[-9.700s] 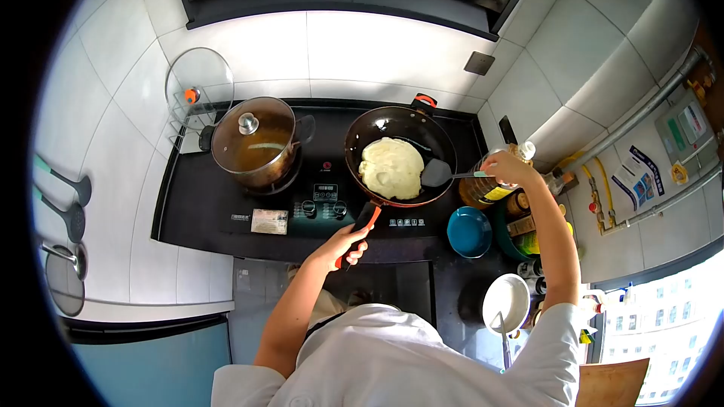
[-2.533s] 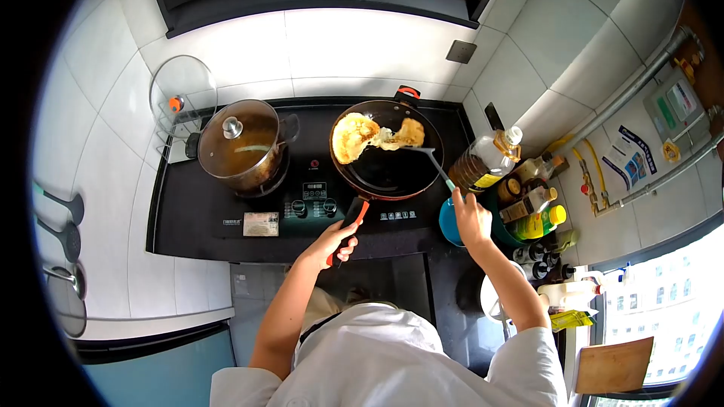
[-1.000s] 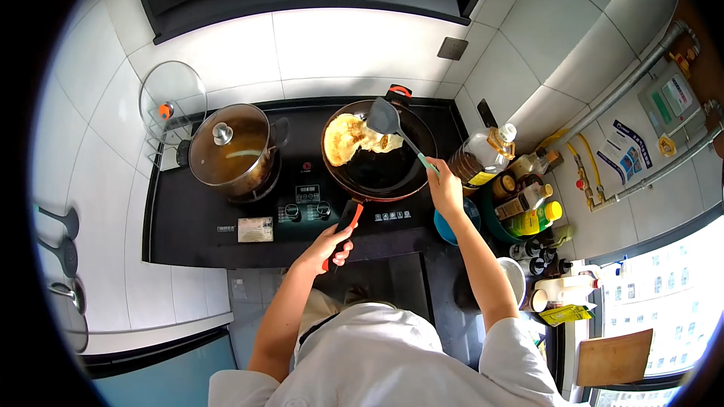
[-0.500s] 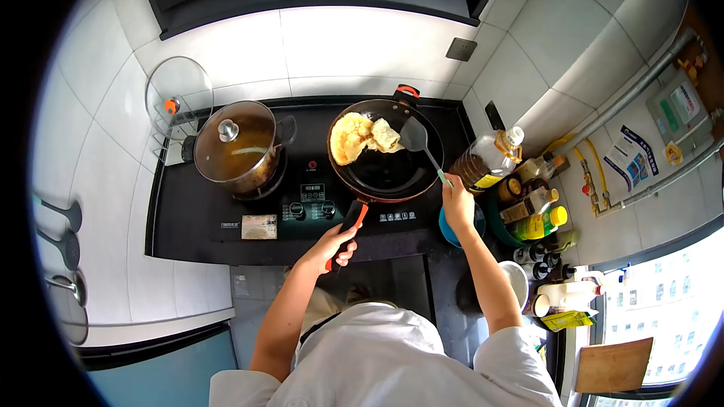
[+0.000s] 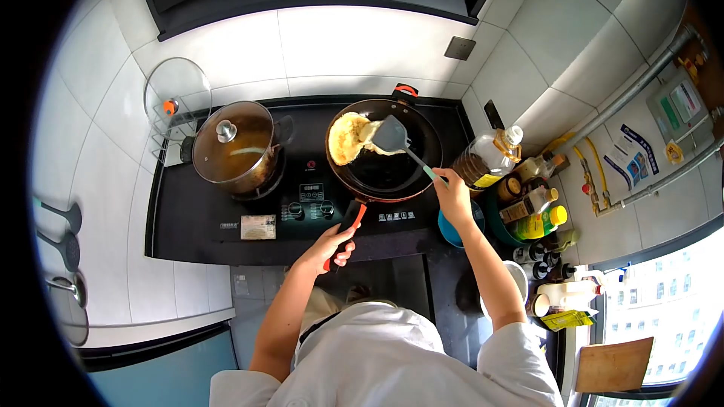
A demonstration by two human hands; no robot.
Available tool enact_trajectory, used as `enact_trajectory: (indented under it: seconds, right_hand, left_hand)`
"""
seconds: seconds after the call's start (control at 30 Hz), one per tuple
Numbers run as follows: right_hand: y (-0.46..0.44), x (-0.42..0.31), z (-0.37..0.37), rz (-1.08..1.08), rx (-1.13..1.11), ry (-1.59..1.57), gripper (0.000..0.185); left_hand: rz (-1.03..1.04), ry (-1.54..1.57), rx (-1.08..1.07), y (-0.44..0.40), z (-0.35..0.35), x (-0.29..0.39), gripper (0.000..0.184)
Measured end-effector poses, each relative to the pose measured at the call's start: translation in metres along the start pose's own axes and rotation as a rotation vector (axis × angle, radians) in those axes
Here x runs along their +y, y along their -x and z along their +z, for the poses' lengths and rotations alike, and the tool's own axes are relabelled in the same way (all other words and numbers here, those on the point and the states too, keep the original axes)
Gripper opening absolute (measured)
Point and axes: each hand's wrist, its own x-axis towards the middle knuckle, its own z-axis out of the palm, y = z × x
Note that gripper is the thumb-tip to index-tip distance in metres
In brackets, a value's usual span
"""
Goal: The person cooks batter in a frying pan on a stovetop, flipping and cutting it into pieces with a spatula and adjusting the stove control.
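My left hand is closed around the red and black handle of a dark frying pan. In the left part of the pan lies a yellow, browned cooked egg, its right part bunched up. My right hand grips the pale green handle of a grey spatula. The spatula's blade is over the bunched right part of the egg and hides some of it; whether it presses on the egg I cannot tell.
Left of the pan, a glass-lidded pot stands on the black cooktop. An oil bottle and several seasoning bottles crowd the right side. Behind the pot leans a glass lid in a rack. Utensils hang on the left wall.
My right hand has shifted slightly left and down with the spatula. Its blade has moved left from beside the egg to over its bunched part. The left hand and pan stay nearly still.
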Motion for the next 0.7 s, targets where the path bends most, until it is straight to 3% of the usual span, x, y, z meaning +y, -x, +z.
enact_trajectory:
  seconds: [0.23,0.47,0.57,0.7]
  right_hand:
    - [-0.01,0.01,-0.003,-0.036,0.03,0.154,0.021]
    - [-0.025,0.017,-0.033,-0.052,-0.057,0.672,0.02]
    - [-0.039,0.023,-0.035,-0.083,-0.096,0.699,0.02]
    - [-0.052,0.042,-0.035,-0.134,-0.129,0.483,0.02]
  left_hand:
    - [0.008,0.005,-0.008,0.001,-0.002,-0.002,0.042]
    - [0.002,0.006,-0.007,0.001,-0.001,0.0,0.042]
    - [-0.002,0.002,-0.013,-0.001,-0.001,-0.001,0.042]
    - [-0.001,-0.005,-0.004,0.0,-0.001,-0.001,0.041]
